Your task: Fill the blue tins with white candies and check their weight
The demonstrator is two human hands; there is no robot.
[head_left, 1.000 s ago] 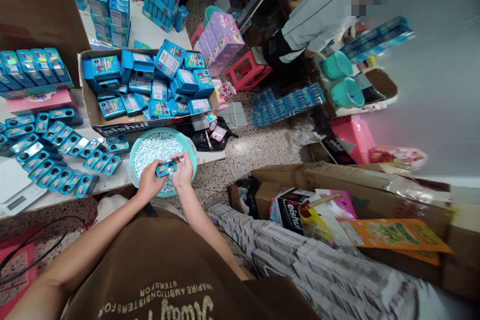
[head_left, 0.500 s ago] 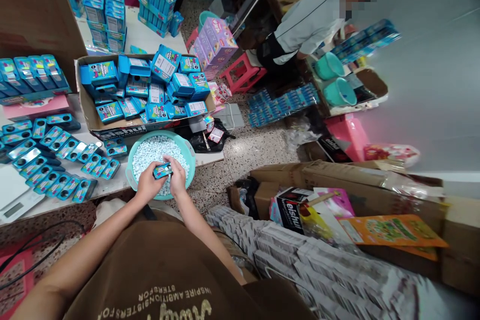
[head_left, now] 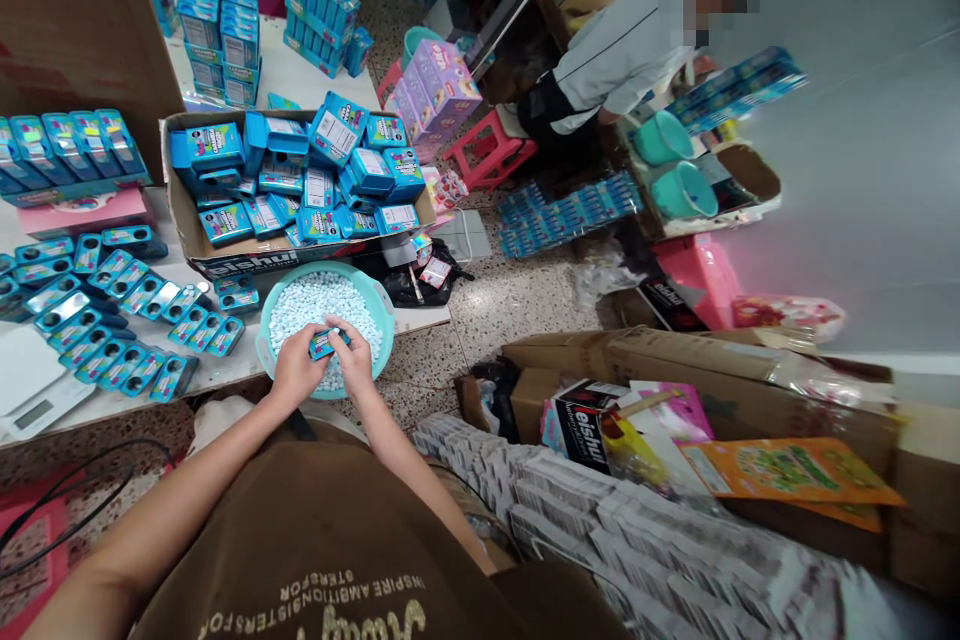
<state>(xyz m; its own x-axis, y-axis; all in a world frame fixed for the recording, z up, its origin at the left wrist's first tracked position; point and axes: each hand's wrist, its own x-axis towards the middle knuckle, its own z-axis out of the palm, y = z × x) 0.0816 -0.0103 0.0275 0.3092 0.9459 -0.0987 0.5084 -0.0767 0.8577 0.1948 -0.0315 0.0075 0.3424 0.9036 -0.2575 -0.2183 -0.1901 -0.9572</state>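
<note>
Teal basin (head_left: 381, 330) of pellets (head_left: 315, 308), tin (head_left: 322, 344) between left hand (head_left: 298, 370) and right hand (head_left: 354, 358)

Small tin (head_left: 322, 344) — bright blue; basin (head_left: 384, 315) teal (candies (head_left: 315, 305) pale white)

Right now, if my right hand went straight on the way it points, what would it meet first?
Most likely the white mints heaped in the teal bowl, just ahead of your right hand. Depth is hard to judge from here, but the hand seems to sit right over them.
</note>
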